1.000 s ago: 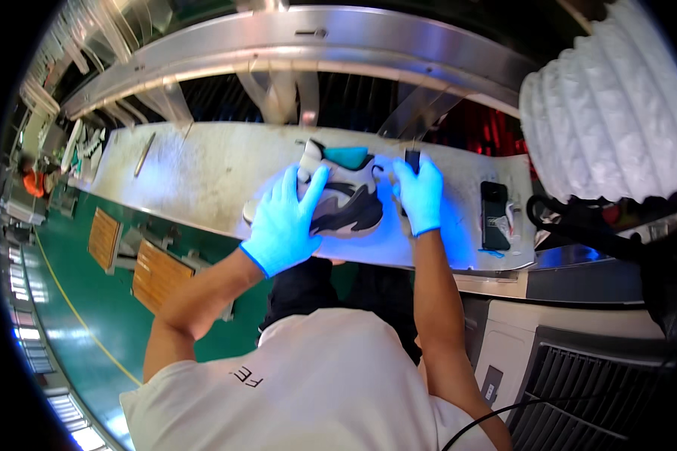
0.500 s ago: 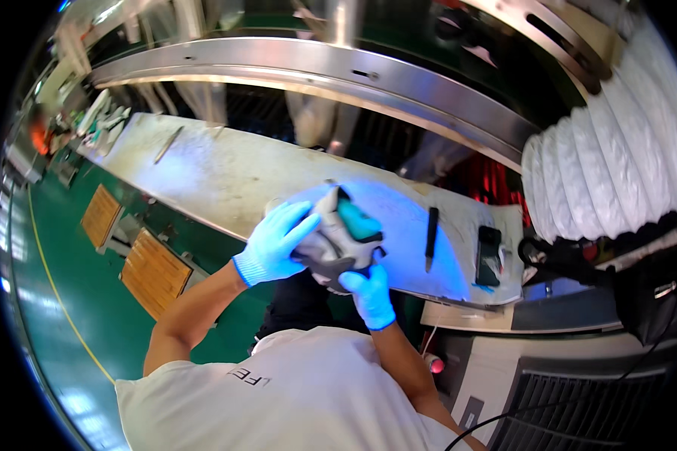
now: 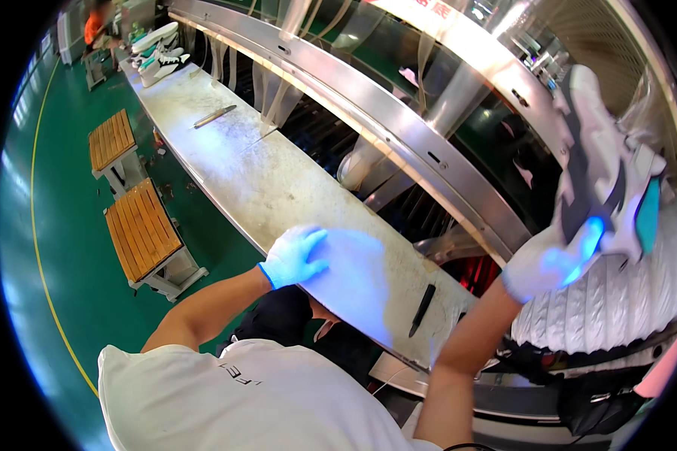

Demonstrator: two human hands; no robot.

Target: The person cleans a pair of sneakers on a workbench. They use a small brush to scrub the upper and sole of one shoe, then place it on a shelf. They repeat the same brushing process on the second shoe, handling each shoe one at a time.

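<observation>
High at the right, my right hand [image 3: 551,263] in a pale knit glove is closed around a grey and white sneaker [image 3: 590,169] with a teal lining. The shoe is tilted, sole side toward the machine, in front of a white ribbed duct [image 3: 579,316]. My left hand [image 3: 295,255], gloved too, rests at the near edge of the long pale bench [image 3: 256,169]. Its thumb stands apart from the fingers, and nothing is in it. Blue light falls on the bench beside this hand.
A black-handled tool [image 3: 423,310] lies on the bench to the right, and a slim knife-like tool [image 3: 214,116] farther left. Several shoes [image 3: 158,56] are heaped at the far end. A metal machine rail [image 3: 384,128] runs behind. Slatted wooden stools [image 3: 143,229] stand left; a black bag [image 3: 602,402] hangs right.
Both hands held the sneaker over the bench before. My left hand has let go, and my right hand has carried the shoe up and right. The view has turned rightward.
</observation>
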